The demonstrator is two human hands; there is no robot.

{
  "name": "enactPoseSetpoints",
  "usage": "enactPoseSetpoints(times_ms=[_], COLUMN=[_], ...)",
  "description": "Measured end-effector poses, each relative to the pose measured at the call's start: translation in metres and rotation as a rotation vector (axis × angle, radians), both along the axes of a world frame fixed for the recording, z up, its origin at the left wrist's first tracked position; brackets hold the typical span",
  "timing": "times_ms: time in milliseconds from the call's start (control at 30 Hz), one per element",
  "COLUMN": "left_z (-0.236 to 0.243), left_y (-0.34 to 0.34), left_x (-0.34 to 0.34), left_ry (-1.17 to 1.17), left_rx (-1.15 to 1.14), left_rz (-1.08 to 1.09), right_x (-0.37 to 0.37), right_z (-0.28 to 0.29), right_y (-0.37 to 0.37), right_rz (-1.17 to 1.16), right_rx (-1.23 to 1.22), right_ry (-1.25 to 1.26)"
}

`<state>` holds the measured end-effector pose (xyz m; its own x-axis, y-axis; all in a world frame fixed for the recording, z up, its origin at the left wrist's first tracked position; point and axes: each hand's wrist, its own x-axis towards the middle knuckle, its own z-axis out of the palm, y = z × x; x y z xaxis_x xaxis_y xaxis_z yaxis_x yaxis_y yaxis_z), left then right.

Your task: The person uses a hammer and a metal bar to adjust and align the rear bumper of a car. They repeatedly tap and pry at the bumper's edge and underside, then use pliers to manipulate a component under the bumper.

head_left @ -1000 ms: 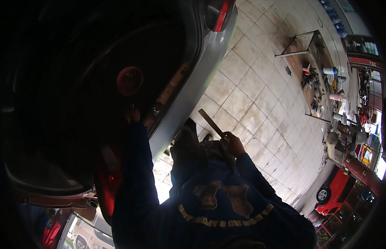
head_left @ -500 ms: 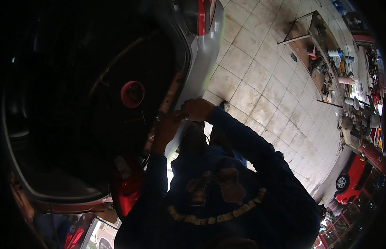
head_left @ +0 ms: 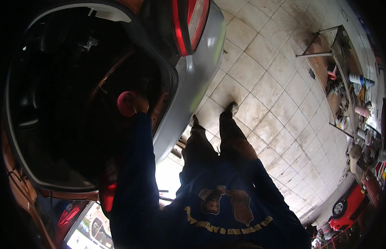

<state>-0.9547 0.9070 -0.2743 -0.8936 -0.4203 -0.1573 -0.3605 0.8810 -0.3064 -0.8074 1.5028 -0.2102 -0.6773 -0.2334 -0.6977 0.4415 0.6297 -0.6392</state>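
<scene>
The round pink bowl [head_left: 126, 103] sits inside the dark, open rear compartment [head_left: 72, 141] of the car, and it could tip or slip if the left hand [head_left: 141, 103], at its right-hand rim, bears on one side only, while the dim light could hide a snag on the way over the curved silver-grey bumper [head_left: 199, 81]. The left arm stretches forward past the bumper, its fingers too shadowed to tell whether they grip the rim; the right hand [head_left: 246, 150] hangs low by the right thigh, its finger spread impossible to tell.
</scene>
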Motion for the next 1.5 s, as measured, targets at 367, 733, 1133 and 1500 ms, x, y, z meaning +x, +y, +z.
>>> enactPoseSetpoints(times_ms=[367,733,1133,1500], left_z=[0.123,0.153,0.179,0.264], left_y=[0.233,0.320,0.335,0.371], left_x=[-0.060,-0.188,-0.217,-0.394], left_ry=[0.899,1.020,1.127,0.824], left_rx=[1.081,2.101,1.804,0.123], left_rz=[0.416,1.000,1.313,0.651], right_x=[-0.253,-0.556,-0.628,-0.655], right_z=[0.041,0.109,0.113,0.065], right_y=[0.030,-0.162,-0.177,-0.144], right_rz=[-0.069,-0.175,-0.043,-0.196], right_rx=[-0.228,-0.585,-0.701,-0.780], right_ry=[0.153,0.432,0.389,-0.142])
